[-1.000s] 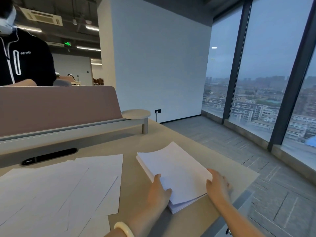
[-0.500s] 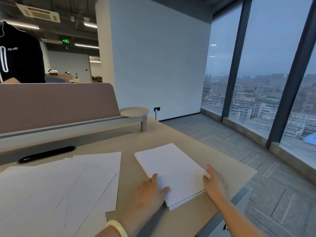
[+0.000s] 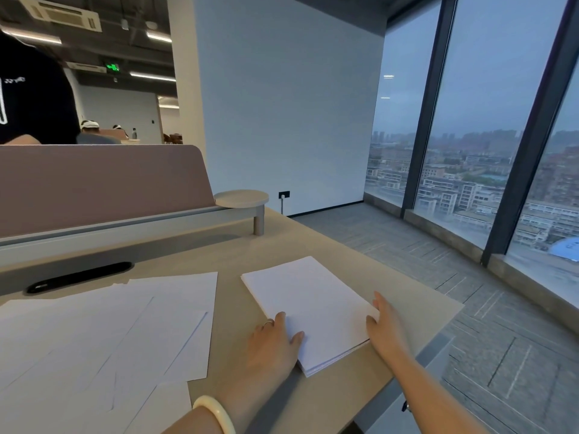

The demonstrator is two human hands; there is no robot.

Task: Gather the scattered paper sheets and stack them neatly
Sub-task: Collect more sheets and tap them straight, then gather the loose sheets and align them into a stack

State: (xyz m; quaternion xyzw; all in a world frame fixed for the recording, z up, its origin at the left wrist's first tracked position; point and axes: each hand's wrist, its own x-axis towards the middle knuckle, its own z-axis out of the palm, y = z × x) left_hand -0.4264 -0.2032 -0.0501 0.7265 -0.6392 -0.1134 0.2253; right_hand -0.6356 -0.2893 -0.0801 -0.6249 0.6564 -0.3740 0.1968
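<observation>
Progress: partly done | paper stack (image 3: 307,308) lies lower centre on desk (image 3: 230,311) | left hand (image 3: 272,343) and right hand (image 3: 383,327), fingers straight, press its two side edges | loose sheets (image 3: 125,333) lower left not yet gathered

Nothing legible right now, though two markings show. Up under the ceiling a green lit sign (image 3: 112,68) glows, its symbols too small to make out as letters. Far left, white lettering (image 3: 14,79) runs across the chest of a black shirt (image 3: 40,101), blurred past reading, beside a white loop-shaped mark cut by the frame edge.
</observation>
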